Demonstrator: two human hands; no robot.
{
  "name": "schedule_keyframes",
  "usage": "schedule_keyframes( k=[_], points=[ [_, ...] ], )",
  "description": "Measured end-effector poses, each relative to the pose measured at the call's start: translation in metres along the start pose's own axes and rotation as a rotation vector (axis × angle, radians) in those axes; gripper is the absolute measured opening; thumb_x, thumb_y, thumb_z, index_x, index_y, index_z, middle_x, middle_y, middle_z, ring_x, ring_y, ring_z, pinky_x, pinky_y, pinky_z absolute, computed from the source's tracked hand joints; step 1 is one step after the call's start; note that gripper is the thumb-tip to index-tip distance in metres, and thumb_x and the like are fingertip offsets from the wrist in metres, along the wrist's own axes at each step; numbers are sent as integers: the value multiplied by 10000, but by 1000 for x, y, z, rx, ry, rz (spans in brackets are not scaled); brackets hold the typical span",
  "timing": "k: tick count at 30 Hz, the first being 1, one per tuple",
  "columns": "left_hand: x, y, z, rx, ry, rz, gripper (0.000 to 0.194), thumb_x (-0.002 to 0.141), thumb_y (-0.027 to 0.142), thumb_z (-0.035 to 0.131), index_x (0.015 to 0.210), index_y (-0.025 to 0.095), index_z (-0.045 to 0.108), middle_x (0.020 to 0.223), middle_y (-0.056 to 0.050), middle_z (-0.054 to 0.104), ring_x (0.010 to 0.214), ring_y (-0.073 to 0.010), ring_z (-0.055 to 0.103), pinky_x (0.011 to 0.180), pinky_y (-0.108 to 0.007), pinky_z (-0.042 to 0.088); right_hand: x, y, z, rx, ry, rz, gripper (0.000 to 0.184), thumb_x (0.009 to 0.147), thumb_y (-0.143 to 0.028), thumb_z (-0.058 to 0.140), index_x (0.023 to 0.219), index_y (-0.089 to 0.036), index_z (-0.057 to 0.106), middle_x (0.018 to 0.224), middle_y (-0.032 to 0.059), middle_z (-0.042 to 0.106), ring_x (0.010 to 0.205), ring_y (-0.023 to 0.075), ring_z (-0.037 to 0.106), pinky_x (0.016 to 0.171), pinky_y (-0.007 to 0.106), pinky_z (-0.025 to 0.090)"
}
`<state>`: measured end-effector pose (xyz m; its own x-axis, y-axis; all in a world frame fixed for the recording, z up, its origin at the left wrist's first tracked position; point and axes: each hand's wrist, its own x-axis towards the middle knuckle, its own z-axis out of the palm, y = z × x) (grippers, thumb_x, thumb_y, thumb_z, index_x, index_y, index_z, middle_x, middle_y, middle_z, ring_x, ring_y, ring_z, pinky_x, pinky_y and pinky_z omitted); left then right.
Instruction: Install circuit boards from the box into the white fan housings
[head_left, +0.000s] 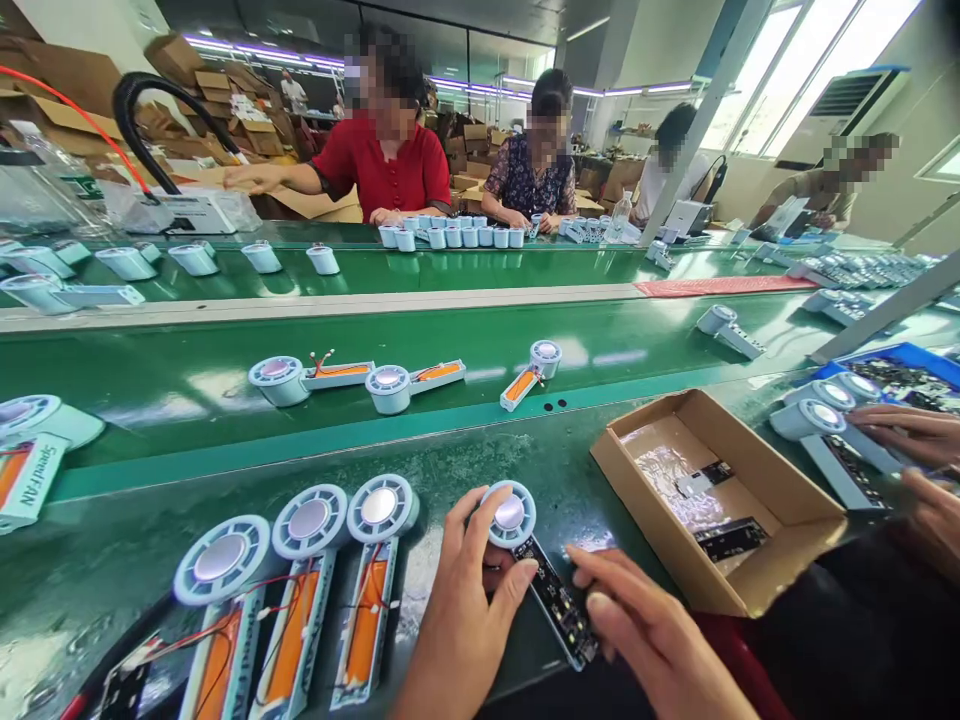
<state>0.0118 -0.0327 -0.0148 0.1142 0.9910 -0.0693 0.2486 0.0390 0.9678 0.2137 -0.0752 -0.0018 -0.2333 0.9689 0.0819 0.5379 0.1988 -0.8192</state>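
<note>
A pale blue handheld fan (510,513) lies at a slant above the bench, a black circuit board (556,597) set along its open handle. My left hand (474,590) is closed around the fan's head and upper handle, thumb at the board's top end. At the handle's lower right side is my right hand (637,610), its fingertips and thumb closed in against the board's edge; its lower fingers are partly hidden. Left of my hands stand several similar fans, one of them a fan with an orange battery (367,620) and loose red wires in its handle.
A cardboard box (799,540) with some circuit boards is at my right. Beyond it, another person's hands (911,435) work near more fans and a blue tray (911,352). A green conveyor belt (420,440) carries fans across ahead. Several people sit opposite.
</note>
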Motion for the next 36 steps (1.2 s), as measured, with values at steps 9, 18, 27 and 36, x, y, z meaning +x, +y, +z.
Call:
schedule_keyframes(
  k=[9,18,27,36],
  points=[
    [-1,5,0,-13,43,-18,476,912,341,633,1371,422,537,1525,-23,365,868,-151,636,840,-345,597,10,1,-6,110,-235,200,289,859,-324,753,1131,-226,759,930,13,634,637,115,589,628,222,497],
    [-3,6,-3,-6,5,-28,486,941,356,600,1410,426,495,1550,-18,320,917,-150,628,869,-318,570,17,-6,-8,127,-263,167,298,874,-319,707,1158,-229,705,943,7,597,655,116,584,631,233,493],
    [-5,-8,1,-53,60,75,488,929,342,611,1407,368,518,1541,-54,376,885,-160,637,833,-331,581,38,-8,5,89,-120,119,177,935,-314,612,983,-194,734,854,15,641,789,173,626,666,242,490],
    [-1,-21,2,-22,71,133,518,930,393,618,1433,345,504,1538,-89,397,820,-157,630,789,-339,574,41,1,16,107,-51,62,170,882,-325,608,893,-199,722,791,19,655,726,183,628,626,260,480]
  ],
)
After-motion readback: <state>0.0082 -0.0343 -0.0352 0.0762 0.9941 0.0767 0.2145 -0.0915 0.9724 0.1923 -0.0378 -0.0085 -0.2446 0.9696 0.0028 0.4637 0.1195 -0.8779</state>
